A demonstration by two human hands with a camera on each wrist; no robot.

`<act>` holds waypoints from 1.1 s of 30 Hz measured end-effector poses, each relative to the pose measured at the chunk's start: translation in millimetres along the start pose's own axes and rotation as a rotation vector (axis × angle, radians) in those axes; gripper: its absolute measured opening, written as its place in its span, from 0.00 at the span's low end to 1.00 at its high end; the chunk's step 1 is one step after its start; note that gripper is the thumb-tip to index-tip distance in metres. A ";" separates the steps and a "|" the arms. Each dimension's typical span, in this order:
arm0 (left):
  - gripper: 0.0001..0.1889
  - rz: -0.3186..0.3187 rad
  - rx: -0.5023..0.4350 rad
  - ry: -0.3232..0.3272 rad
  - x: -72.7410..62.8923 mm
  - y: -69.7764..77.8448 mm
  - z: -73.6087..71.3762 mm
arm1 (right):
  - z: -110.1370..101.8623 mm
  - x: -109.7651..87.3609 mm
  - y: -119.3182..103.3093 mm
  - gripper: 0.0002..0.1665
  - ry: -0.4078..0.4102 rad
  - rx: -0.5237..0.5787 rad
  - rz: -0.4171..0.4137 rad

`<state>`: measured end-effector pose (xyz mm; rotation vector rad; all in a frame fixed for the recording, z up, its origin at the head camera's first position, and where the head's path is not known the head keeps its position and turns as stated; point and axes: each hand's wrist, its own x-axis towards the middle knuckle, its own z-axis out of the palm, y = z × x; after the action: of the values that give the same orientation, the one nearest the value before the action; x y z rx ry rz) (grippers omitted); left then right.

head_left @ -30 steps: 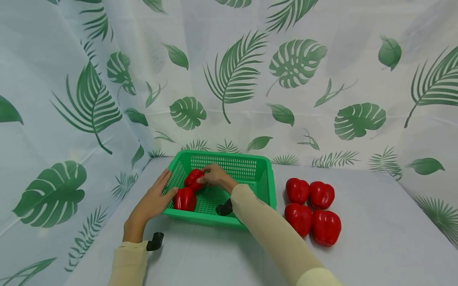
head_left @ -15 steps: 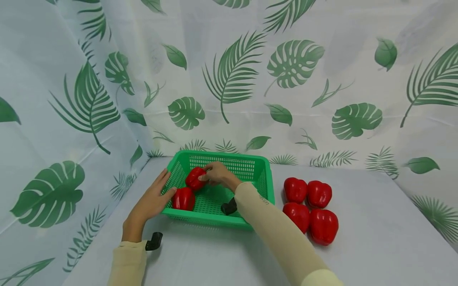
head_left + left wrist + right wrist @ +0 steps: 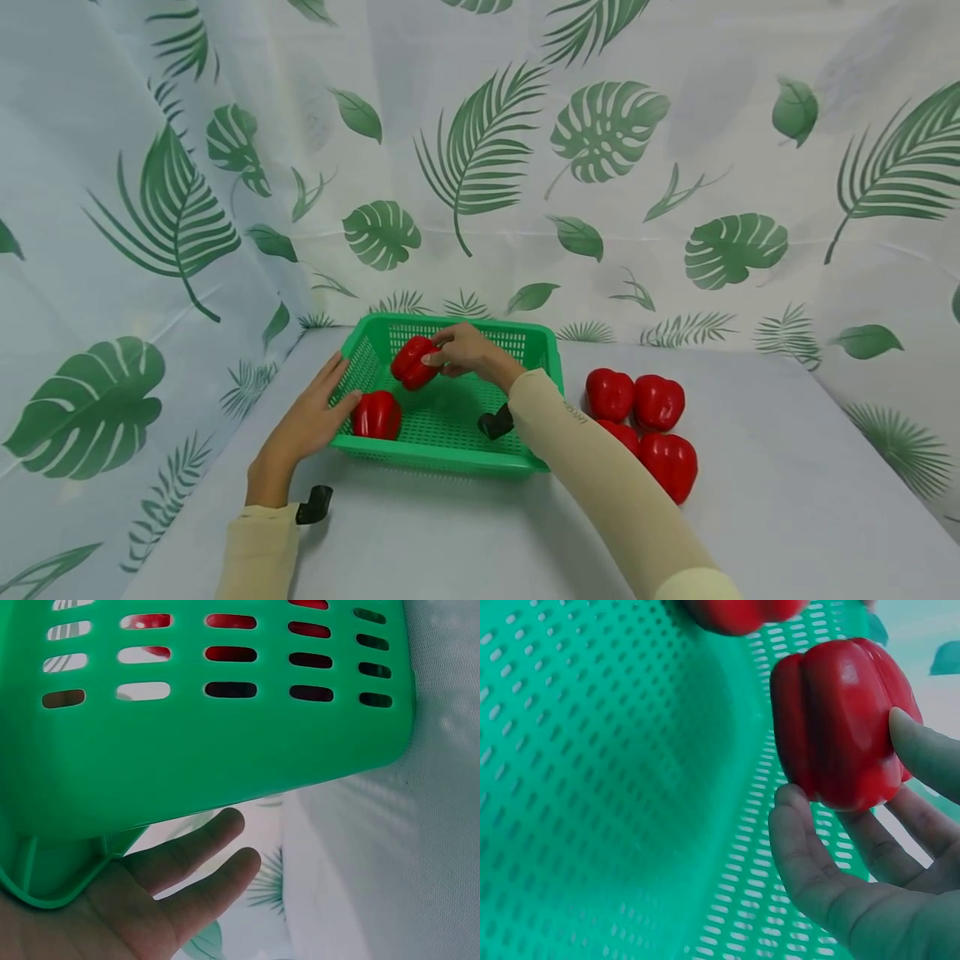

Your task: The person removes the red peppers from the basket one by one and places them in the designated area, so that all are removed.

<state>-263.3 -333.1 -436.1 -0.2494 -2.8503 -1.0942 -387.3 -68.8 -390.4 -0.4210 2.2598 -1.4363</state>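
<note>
We hold one red pepper [image 3: 414,363] in our right hand [image 3: 463,348], with the thumb on one side and bent fingers on the other, so this grip is just as wide as the pepper. The pepper is tipped, over the back left part of the green basket [image 3: 442,454]; we cannot tell how high it is above the bottom. Our left hand [image 3: 300,423] rests on the basket's left edge with its fingers out straight, a wide, loose grip with no pepper in it. To do this well, we think we should pinch firmly but gently, as the skin looks shiny and may slip. We should go slowly, mind the basket's walls, and let the left hand stop the basket from sliding. Counting, we find one basket, near the back edge of the bench [image 3: 420,542]; one loose pepper [image 3: 377,415] in the basket's front left corner; the one pepper we hold; and four more peppers [image 3: 659,402] bunched on the bench, near the basket's right edge. That makes six peppers and two hands.
</note>
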 end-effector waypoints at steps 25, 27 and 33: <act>0.40 -0.001 0.021 -0.021 -3.0 5.5 1.9 | -70.9 -59.7 -3.5 0.29 0.019 0.016 -0.054; 0.39 0.000 0.021 -0.020 -3.4 6.0 2.2 | -78.1 -64.6 -2.2 0.28 0.022 0.011 -0.057; 0.40 0.014 0.030 -0.018 -3.0 6.6 1.1 | -101.1 -83.3 0.5 0.29 0.045 -0.008 -0.053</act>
<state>-259.2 -327.9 -433.0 -0.2774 -2.8736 -1.0508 -366.5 49.1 -337.2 -0.4586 2.3070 -1.4777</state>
